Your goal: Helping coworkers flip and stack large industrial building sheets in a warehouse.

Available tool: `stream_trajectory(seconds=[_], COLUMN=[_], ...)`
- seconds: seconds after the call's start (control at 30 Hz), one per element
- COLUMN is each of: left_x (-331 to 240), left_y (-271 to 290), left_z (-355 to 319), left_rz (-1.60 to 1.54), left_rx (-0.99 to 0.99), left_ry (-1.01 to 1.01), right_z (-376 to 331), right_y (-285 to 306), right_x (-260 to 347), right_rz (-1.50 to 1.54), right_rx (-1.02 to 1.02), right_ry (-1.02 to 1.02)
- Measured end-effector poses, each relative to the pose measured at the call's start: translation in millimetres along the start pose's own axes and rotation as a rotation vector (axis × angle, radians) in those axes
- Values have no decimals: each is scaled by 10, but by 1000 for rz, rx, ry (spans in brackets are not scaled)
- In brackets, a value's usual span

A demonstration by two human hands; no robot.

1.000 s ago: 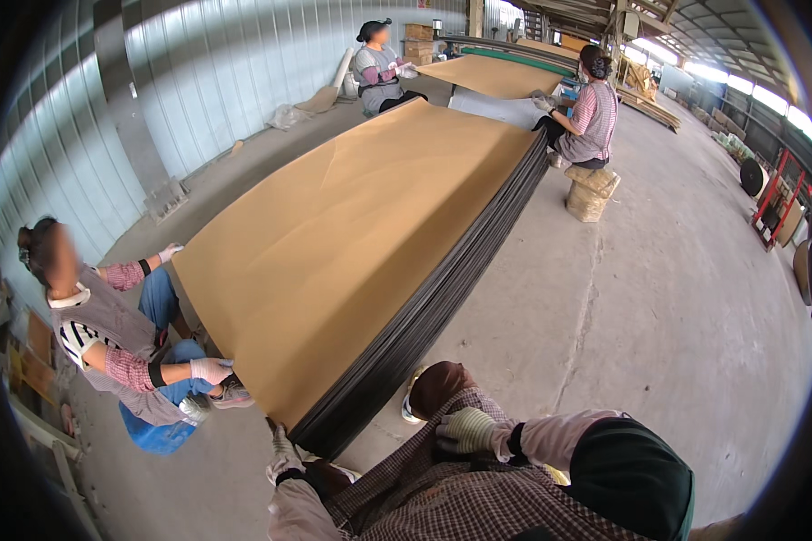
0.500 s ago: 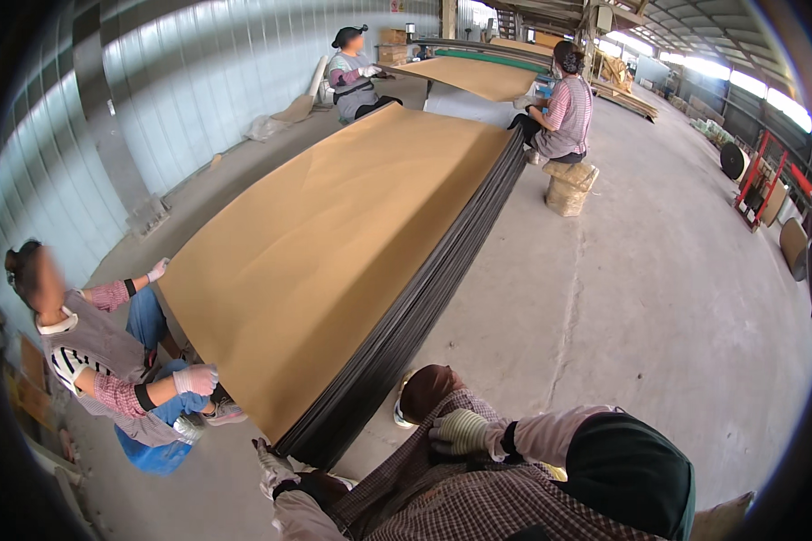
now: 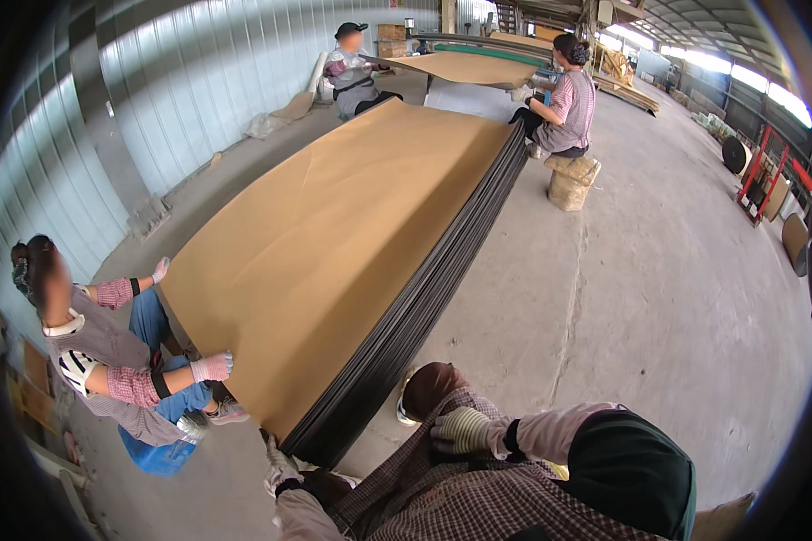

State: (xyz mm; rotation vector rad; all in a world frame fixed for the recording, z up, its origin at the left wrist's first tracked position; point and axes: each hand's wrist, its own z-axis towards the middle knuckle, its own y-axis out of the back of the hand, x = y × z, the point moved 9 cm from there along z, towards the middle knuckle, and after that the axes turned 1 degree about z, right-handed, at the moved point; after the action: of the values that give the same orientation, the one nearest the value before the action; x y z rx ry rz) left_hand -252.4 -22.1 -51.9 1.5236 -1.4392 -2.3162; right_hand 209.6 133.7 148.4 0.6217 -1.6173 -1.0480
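A wide brown sheet [image 3: 334, 234] covers the top of a long stack of dark-edged sheets [image 3: 406, 329]. At its near corner is my left hand [image 3: 281, 467], in a pale glove, with its fingertips closed on the brown sheet's edge. My right hand [image 3: 463, 431], in a striped white glove, lies on my checked apron [image 3: 478, 491] over my leg. Its fingers are curled, and what may be inside them is hidden. On the left a seated co-worker's gloved hands [image 3: 212, 367] touch the sheet's left end.
Two more co-workers sit at the far end by another brown sheet [image 3: 460, 68], one on a wrapped block [image 3: 572, 183]. A blue seat [image 3: 158, 453] is under the left co-worker. Concrete floor [image 3: 659, 298] extends right to a red hand truck [image 3: 758, 180].
The left co-worker's nearer hand has moved up and to the right over the sheet. The far co-workers have shifted slightly. My hands stay almost where they were.
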Motion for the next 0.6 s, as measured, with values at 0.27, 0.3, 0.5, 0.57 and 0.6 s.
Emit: stream_trajectory(seconds=[0.27,0.3,0.5,0.57,0.6], left_x=[-484,-513,-397,-309,-352], left_y=[128,114,68,-7,-100], left_z=[-116,-111,-103,-75,-62], left_rz=[208,206,152,94,60], left_rx=[-19,-19,-29,-17,5], left_ry=[-115,-118,-115,-106,-108], right_z=[-6,-10,2,-19,-67], right_y=[-31,-34,-62,-41,-29], right_x=[-37,-39,-51,-61,-97], right_rz=[5,4,-9,-5,-5], right_rx=[14,17,8,13,14], right_ry=[-11,-12,0,-9,-28])
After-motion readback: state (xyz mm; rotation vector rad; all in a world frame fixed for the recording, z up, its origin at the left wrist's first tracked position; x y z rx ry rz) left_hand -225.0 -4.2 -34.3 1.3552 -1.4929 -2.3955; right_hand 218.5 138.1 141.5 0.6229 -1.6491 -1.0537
